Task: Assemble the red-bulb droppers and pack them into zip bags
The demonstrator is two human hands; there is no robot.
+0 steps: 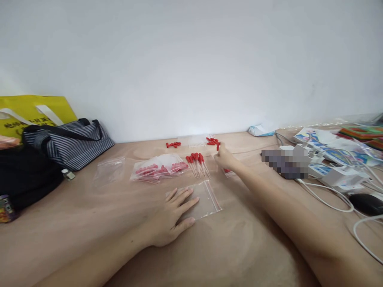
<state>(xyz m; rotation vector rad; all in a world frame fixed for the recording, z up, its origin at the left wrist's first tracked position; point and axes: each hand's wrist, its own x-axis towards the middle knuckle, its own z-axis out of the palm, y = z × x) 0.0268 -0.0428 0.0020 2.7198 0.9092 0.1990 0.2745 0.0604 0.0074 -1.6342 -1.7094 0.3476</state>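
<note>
My left hand (pixel 176 215) lies flat with fingers spread on a clear zip bag (pixel 206 199), pressing it to the table. Farther off on the right, my right hand (pixel 225 158) is closed in a pinch on a red-tipped stick; its red end (pixel 218 146) pokes up above the fingers. Between the hands, a fan of thin pale sticks with red bulb-like tips (pixel 196 157) rests on the table. Behind my right hand is a small group of red tips (pixel 212 140), and another red group (pixel 173 144) sits to the left. A bag with red pieces (pixel 229 172) is partly hidden beneath my right wrist.
Filled zip bags (pixel 161 167) are piled left of centre, beside a clear bag (pixel 110 169). A striped bag (pixel 74 143) and yellow bag (pixel 38 107) stand far left. At right are white chargers (pixel 344 177), cables, a black mouse (pixel 366 204) and a tissue pack (pixel 260 130).
</note>
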